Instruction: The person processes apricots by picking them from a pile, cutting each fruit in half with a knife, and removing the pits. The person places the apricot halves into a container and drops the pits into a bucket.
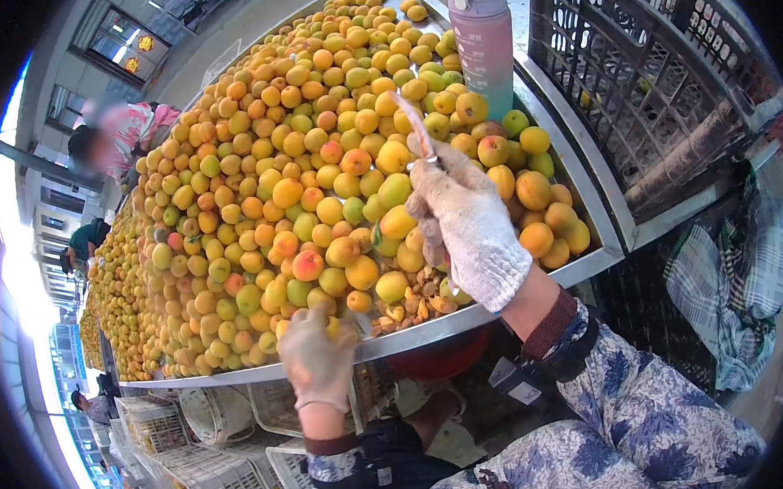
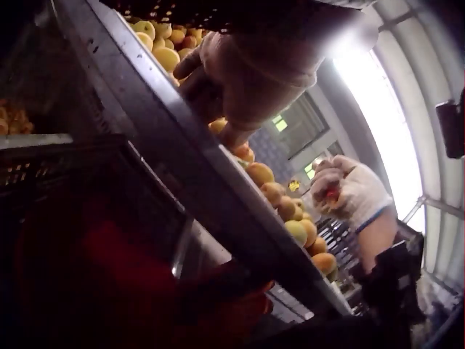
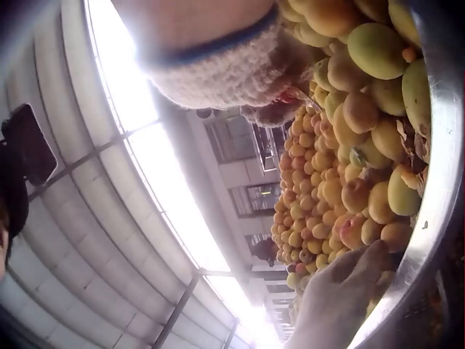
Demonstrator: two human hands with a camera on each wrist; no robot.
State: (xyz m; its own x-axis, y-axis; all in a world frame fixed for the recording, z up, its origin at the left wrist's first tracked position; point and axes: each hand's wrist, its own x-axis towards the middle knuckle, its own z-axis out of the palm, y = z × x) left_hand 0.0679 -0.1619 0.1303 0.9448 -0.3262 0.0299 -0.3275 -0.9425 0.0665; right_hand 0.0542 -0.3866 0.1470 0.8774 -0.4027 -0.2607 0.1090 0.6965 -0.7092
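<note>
A large heap of apricots [image 1: 305, 209], yellow, orange and some green, fills a metal-rimmed table. My right hand [image 1: 470, 223], in a white knit glove, grips a small knife [image 1: 414, 124] above the heap. The knife's blade points up and away, and a bit of red shows inside the fist in the left wrist view. Over the table's near rim [image 1: 440, 329], my gloved left hand [image 1: 318, 359] reaches down with its fingers among the nearest apricots; it is blurred in the head view. Fruit scraps [image 1: 412, 307] lie by the rim between the hands.
A pink-and-teal bottle [image 1: 485, 45] stands at the table's far right corner. Beyond it is a black plastic crate [image 1: 640, 81]. Pale crates [image 1: 218, 475] stand below at left, and a red basin [image 1: 440, 355] sits under the rim. Other people [image 1: 125, 139] are along the table's left side.
</note>
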